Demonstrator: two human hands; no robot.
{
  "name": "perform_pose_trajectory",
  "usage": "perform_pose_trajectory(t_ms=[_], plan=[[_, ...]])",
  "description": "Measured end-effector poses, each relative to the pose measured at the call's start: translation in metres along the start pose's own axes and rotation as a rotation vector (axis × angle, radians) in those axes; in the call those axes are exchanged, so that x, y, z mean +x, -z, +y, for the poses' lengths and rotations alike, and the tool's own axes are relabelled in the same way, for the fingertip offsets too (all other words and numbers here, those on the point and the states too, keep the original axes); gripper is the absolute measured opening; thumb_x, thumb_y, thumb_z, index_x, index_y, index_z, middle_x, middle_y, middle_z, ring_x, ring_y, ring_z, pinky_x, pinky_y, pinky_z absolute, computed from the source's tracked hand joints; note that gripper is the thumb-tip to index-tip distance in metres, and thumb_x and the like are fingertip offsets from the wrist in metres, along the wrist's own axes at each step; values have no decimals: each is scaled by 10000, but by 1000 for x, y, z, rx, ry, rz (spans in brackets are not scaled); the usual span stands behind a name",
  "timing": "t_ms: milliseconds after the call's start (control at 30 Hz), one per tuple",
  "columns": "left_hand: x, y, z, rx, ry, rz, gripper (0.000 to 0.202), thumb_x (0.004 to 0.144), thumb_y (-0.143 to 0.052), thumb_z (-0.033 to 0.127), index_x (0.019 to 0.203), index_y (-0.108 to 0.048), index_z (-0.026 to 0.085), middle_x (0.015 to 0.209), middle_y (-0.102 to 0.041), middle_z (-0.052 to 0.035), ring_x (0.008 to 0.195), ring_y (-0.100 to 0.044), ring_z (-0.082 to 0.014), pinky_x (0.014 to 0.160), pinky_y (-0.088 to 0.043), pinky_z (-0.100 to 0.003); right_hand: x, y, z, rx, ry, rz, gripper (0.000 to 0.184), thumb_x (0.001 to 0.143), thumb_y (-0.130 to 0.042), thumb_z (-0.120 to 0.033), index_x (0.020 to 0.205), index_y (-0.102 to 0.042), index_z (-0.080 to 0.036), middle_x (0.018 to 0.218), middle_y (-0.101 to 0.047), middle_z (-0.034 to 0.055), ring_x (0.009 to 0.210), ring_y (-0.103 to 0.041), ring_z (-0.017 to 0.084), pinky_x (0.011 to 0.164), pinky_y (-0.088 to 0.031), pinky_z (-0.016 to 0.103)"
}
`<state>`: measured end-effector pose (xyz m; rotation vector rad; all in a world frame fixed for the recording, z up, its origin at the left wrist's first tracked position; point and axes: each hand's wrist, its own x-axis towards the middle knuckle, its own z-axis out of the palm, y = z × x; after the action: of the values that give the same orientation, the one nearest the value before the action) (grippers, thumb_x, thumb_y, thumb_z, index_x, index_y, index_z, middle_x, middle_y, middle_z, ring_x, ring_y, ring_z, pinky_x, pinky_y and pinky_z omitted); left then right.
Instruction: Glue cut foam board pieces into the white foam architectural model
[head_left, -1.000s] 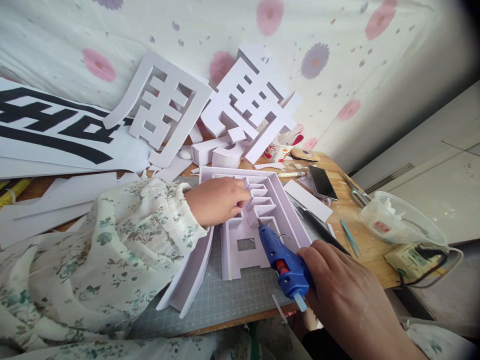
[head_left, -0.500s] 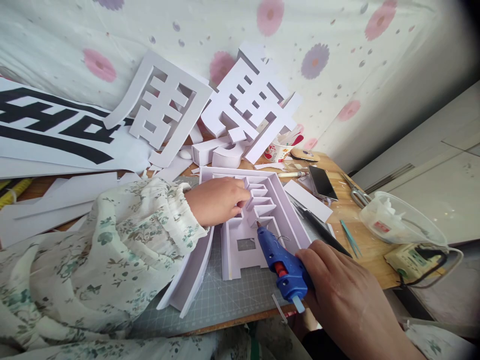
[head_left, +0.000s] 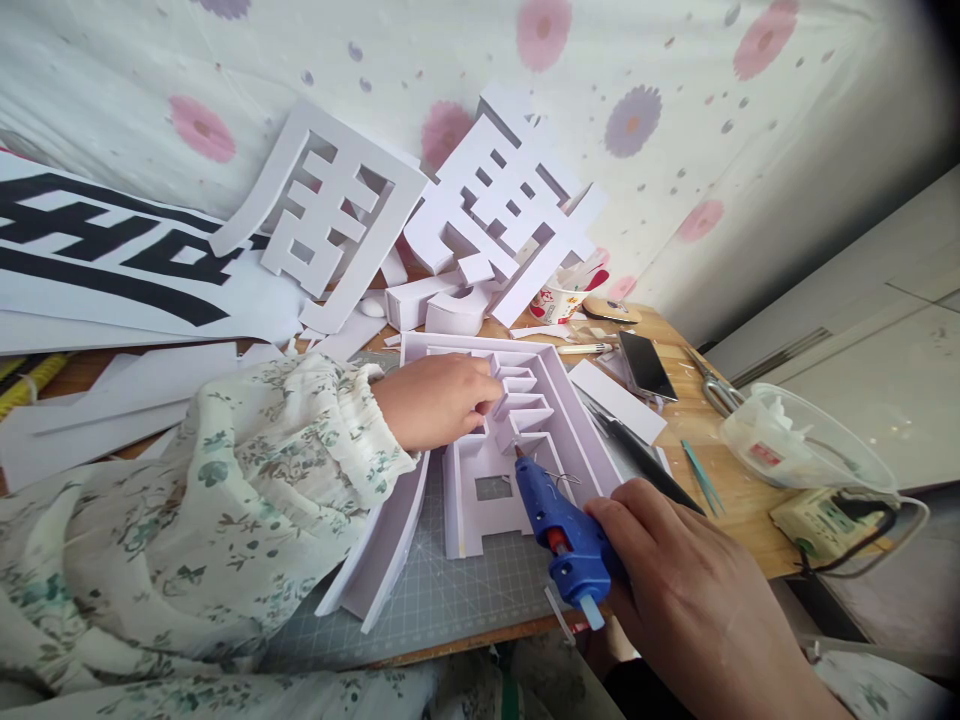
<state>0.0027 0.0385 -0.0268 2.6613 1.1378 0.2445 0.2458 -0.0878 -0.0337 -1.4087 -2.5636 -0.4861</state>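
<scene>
A blue hot glue gun (head_left: 570, 540) is gripped in my right hand (head_left: 675, 570), a pale glue stick poking out of its back end. Its nozzle points into a white foam-board character (head_left: 491, 515) with raised side walls and thin inner strips, close to or touching a wall near the middle. My left hand (head_left: 442, 400) reaches over the same piece with fingers curled down at the inner walls, pinching there; what lies between the fingertips is hidden. The character lies on a grey cutting mat (head_left: 450, 600).
Finished white characters (head_left: 337, 210) lean at the back beside a printed sheet (head_left: 112, 240). To the right are a phone (head_left: 646, 365), teal tweezers (head_left: 701, 475), scissors (head_left: 716, 385), a clear plastic tub (head_left: 802, 440) and a power strip (head_left: 825, 525). A paper cup (head_left: 555, 303) stands behind.
Both hands stay nearly in place. The back of the glue gun has shifted slightly left and down, with its nozzle still at the inner wall.
</scene>
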Motion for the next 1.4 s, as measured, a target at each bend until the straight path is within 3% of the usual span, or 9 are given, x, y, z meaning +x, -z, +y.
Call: perform_pose_trajectory(t_ms=[367, 700, 1400], plan=[[2, -1, -2, -2, -1, 2, 100, 826, -615, 131, 742, -585, 176, 875, -592, 2, 819, -538, -165, 668, -321, -282, 2, -2, -3, 33, -23, -38, 278, 637, -624, -81, 853, -583, -251, 771, -529, -23, 589, -529, 182, 570, -330, 320], [1, 1, 2, 8, 8, -4, 110, 827, -623, 134, 734, -582, 174, 860, -578, 2, 822, -538, -164, 686, -329, -281, 7, -5, -7, 10, -35, -66, 274, 626, -709, -88, 802, -568, -244, 752, -522, -27, 594, -543, 185, 566, -321, 326], [0, 4, 3, 11, -1, -12, 108, 820, -612, 115, 729, -587, 168, 851, -592, -13, 825, -540, -180, 700, -339, -290, 6, -2, -5, 23, -39, -53, 282, 649, -604, -47, 842, -571, -250, 756, -526, -21, 626, -537, 188, 589, -324, 322]])
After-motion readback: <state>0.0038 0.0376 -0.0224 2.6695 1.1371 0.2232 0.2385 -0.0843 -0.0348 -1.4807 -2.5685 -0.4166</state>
